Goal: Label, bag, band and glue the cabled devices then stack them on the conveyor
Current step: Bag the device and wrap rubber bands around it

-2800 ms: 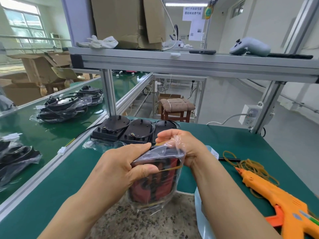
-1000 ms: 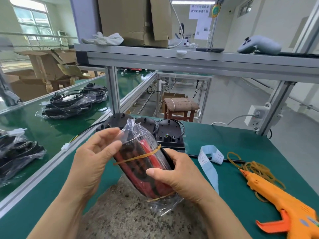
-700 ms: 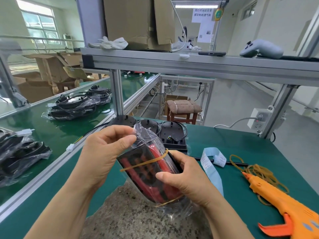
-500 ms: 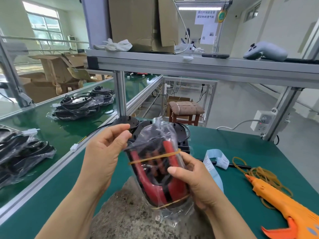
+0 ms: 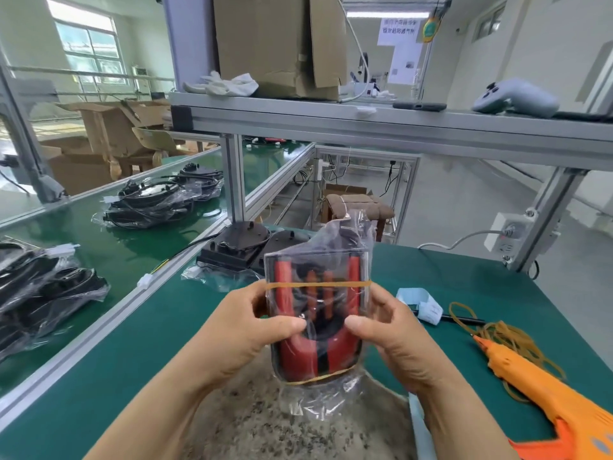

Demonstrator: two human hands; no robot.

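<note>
A factory hall with bright windows holds a long green conveyor (image 5: 83, 260) at left, carrying heaps of bagged devices (image 5: 146, 204). Beside it, a green-matted bench (image 5: 447, 277) sits under an aluminium shelf (image 5: 365, 124) bearing a cardboard box (image 5: 275, 44) and a grey controller (image 5: 517, 97). A white notice (image 5: 399, 28) at the back has blue characters, too blurred to read. Over the bench's near edge, the device (image 5: 315, 343), red and black in a clear bag with two bands (image 5: 318, 284) round it, stands upright, gripped by the left hand (image 5: 245, 330) and right hand (image 5: 394, 336), thumbs on its front. An orange glue gun (image 5: 547, 400), loose bands (image 5: 507, 336) and a label strip (image 5: 421, 302), print illegible, lie at right.
</note>
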